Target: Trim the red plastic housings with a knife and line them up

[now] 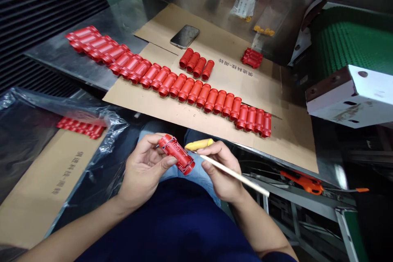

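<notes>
My left hand (143,172) is closed around a red cylindrical housing (178,154), thumb in front and fingers partly hidden behind it. Fine dark and light lines run along the side of the housing that faces me. Between the thumb and fingers of my right hand (225,174) is a thin pale stick (241,177), its narrow tip close to the housing's right side; whether it touches, I cannot tell. A yellow finger cover (199,144) sits on the right index finger. Both hands are above my lap, in front of the table edge.
Red housings (184,90) form a long row on cardboard (147,108), with a smaller group (196,63) behind. A phone (185,36) and another red piece (252,57) lie farther back. Right are a green conveyor belt (353,39) and an orange tool (307,183); left, a plastic-lined box (39,188).
</notes>
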A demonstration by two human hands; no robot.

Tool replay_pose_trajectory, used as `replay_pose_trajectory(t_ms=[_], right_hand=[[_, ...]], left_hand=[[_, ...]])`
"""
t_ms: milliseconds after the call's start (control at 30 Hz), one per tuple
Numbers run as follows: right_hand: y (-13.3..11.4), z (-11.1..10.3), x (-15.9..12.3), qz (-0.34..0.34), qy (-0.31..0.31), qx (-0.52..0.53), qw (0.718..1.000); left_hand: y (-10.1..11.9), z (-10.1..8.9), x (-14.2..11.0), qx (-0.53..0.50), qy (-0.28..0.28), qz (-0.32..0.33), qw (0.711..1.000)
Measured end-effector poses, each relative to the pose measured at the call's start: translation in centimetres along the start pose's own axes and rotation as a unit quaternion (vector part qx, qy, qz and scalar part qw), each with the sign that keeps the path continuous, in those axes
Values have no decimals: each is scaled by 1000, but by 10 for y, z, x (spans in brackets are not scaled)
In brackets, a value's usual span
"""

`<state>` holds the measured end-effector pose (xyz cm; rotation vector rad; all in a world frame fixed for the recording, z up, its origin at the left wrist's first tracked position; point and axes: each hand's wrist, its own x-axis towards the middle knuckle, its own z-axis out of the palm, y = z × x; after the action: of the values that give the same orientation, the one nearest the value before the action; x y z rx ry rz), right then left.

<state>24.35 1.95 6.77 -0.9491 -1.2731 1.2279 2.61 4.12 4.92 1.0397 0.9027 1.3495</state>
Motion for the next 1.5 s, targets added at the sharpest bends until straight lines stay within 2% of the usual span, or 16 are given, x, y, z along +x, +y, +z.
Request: replay_pose_trajectory(t_ms=[67, 133, 233, 267, 300, 367, 433, 500, 633, 733, 933, 1267, 1500], right_hand=[[1, -7, 1, 56, -2, 97, 994], [1, -14, 5, 69, -48, 197, 977], [-2, -25, 11, -4, -187, 310, 932], [-4, -29, 12, -31, -216, 306, 927], [-8, -32, 14, -41, -214, 269, 938], [-16, -37, 17, -13, -133, 138, 981], [-26, -38, 23, 8, -89, 28, 996], [-33, -37, 30, 25, -121, -15, 992], [-36, -33, 49, 117, -197, -15, 973], [-32, -32, 60, 162, -232, 3, 959], [-30, -29, 73, 197, -286, 18, 937], [-33, -32, 76, 200, -289, 19, 936], [-36, -32, 78, 167, -330, -21, 929]], left_hand=[[0, -1, 0, -4, 7, -13, 1000], [2, 0, 0, -14, 15, -33, 999], [11, 3, 2, -63, 13, -91, 994], [15, 4, 4, -83, 10, -122, 989], [20, 5, 6, -99, 6, -158, 982], [28, 6, 10, -114, 7, -234, 965], [34, 6, 14, -112, 5, -299, 948], [37, 7, 18, -108, 0, -340, 934], [38, 7, 22, -95, -20, -392, 915], [38, 8, 24, -93, -38, -410, 906], [38, 7, 24, -90, -57, -415, 904], [35, 4, 25, -79, -55, -432, 897], [33, 4, 26, -71, -79, -431, 896]])
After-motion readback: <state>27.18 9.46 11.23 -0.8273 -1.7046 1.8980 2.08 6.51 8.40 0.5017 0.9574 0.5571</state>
